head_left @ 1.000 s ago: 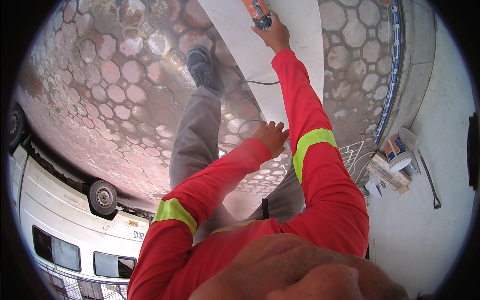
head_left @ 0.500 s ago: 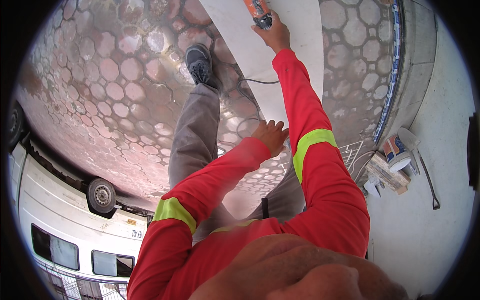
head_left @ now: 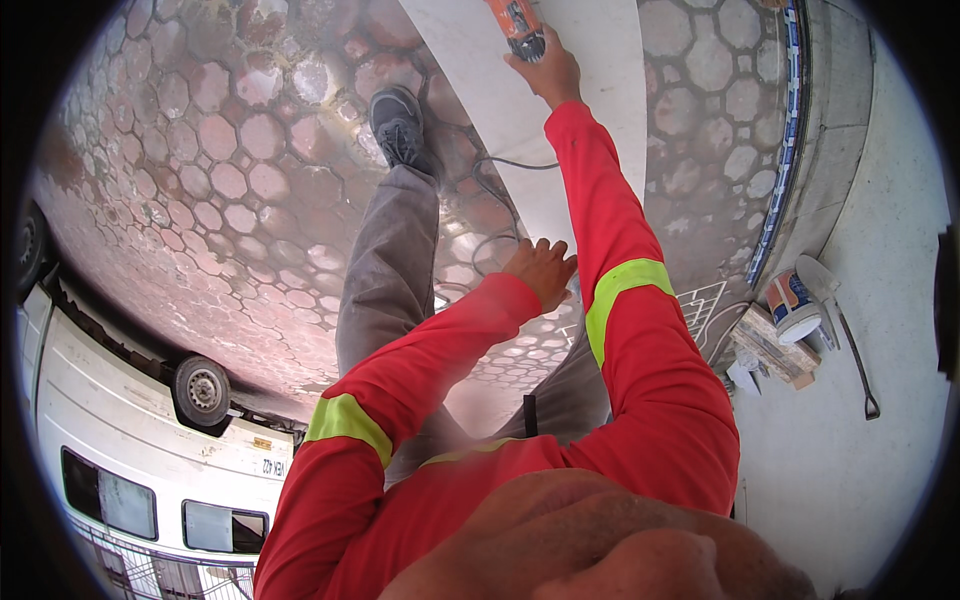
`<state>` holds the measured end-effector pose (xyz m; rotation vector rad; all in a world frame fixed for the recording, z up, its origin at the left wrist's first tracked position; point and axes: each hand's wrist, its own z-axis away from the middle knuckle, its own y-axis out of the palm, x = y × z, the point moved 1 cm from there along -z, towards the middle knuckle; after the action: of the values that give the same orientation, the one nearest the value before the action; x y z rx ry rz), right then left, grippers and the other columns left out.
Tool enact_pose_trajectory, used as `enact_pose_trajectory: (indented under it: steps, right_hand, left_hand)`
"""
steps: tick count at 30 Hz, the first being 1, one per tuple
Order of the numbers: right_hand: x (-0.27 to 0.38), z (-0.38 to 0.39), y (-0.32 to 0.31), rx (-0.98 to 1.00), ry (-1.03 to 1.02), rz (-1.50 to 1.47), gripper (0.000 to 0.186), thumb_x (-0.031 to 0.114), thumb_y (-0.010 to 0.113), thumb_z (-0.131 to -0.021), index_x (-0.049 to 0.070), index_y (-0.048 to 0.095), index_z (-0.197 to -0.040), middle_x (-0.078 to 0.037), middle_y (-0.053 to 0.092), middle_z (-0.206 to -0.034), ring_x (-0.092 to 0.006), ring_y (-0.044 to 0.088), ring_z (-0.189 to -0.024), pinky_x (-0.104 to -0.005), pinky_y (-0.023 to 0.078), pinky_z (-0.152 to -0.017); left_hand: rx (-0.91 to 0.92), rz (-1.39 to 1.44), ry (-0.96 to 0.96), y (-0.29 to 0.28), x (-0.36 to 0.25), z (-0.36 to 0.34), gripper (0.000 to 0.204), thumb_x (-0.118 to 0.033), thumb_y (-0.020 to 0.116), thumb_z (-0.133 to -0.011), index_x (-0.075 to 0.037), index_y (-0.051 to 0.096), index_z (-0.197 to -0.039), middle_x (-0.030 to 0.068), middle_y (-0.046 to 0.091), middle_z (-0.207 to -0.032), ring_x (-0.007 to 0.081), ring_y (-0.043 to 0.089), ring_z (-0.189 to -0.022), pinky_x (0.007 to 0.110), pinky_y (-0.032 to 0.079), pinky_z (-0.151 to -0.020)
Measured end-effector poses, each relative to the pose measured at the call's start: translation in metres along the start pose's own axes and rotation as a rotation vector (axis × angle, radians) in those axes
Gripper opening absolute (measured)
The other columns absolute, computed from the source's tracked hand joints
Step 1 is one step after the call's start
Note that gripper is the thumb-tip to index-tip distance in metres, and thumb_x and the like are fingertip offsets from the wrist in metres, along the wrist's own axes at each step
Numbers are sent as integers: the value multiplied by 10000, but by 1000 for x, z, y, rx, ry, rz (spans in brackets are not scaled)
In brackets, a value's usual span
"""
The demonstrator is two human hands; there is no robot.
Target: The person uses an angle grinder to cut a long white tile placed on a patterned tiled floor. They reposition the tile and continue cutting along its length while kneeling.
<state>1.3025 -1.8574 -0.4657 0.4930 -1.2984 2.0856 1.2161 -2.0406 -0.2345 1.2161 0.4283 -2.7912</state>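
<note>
My right hand [head_left: 545, 70] grips an orange power tool [head_left: 515, 27] with a dark head, over a long white board or sheet [head_left: 590, 130] that runs up from near my body. Its far end is cut off at the top of the picture. My left hand [head_left: 540, 270] is at the board's near end, fingers bent over a small pale object that is mostly hidden, too little of it showing to name. A dark cable [head_left: 510, 163] loops across the board and down beside it onto the paving.
My left shoe [head_left: 398, 130] stands on hexagonal pavers [head_left: 220, 140] left of the board. A white van [head_left: 130, 420] is at lower left. At right are a blue tiled strip [head_left: 785, 150], a bucket [head_left: 795, 310], wooden boards [head_left: 755, 340] and a shovel [head_left: 860, 375] on pale concrete.
</note>
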Motion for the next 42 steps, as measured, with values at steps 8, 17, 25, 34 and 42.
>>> enact_pose_trajectory:
  steps: [8, 17, 25, 34, 42]
  right_hand:
    - [-7, 9, 0, 14, 63, 29, 815, 442, 847, -734, 73, 512, -1378, -125, 733, -1027, -293, 723, -850, -401, 565, -804]
    - [-17, 25, -2, 16, 50, 13, 820, 429, 848, -734, 75, 504, -1389, -125, 732, -1020, -287, 721, -858, -395, 564, -802]
    - [-18, 29, -2, 35, 64, -12, 832, 453, 851, -714, 92, 504, -1378, -144, 733, -1042, -338, 712, -934, -445, 551, -836]
    - [-21, 46, -4, 39, 75, -30, 824, 434, 855, -722, 87, 504, -1383, -137, 731, -1051, -321, 716, -928, -425, 553, -842]
    - [-27, 46, -2, 30, 69, -17, 852, 457, 852, -701, 96, 495, -1385, -146, 732, -1041, -354, 710, -952, -465, 545, -845]
  left_hand:
    - [-19, 0, 4, 10, -5, -2, 459, -373, 725, -857, -129, 625, -1232, 89, 610, -1171, 291, 596, -1120, 473, 464, -888]
    - [9, -25, -1, 15, -10, -4, 466, -379, 728, -855, -126, 624, -1232, 87, 613, -1165, 290, 599, -1114, 468, 470, -882]
    - [-14, -12, 0, 24, -11, -2, 464, -373, 727, -857, -128, 624, -1237, 87, 616, -1172, 293, 602, -1114, 466, 473, -884]
    - [7, -10, -8, 22, -13, 2, 450, -376, 721, -867, -128, 629, -1231, 86, 613, -1187, 291, 598, -1133, 469, 474, -893]
    - [36, -11, -17, 26, -15, 0, 469, -391, 720, -868, -122, 620, -1240, 89, 614, -1199, 292, 598, -1144, 471, 477, -905]
